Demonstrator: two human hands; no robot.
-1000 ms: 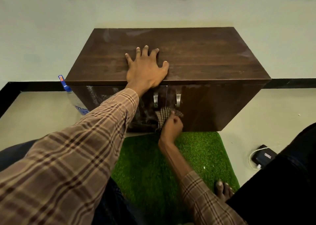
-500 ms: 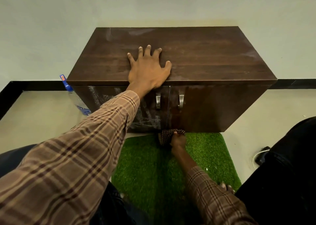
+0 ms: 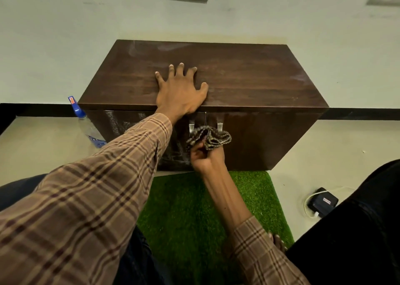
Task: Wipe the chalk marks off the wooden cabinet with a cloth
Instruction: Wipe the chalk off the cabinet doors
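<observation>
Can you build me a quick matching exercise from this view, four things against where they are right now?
Things:
1. left hand
2. cloth
3. spray bottle
4. green mat

Places:
A. on the floor, in front of the cabinet
B. flat on the cabinet top
C. bunched in the right hand, at the door handles
D. standing at the cabinet's left end

Pairs: 1-B, 2-C, 3-D, 4-A
</observation>
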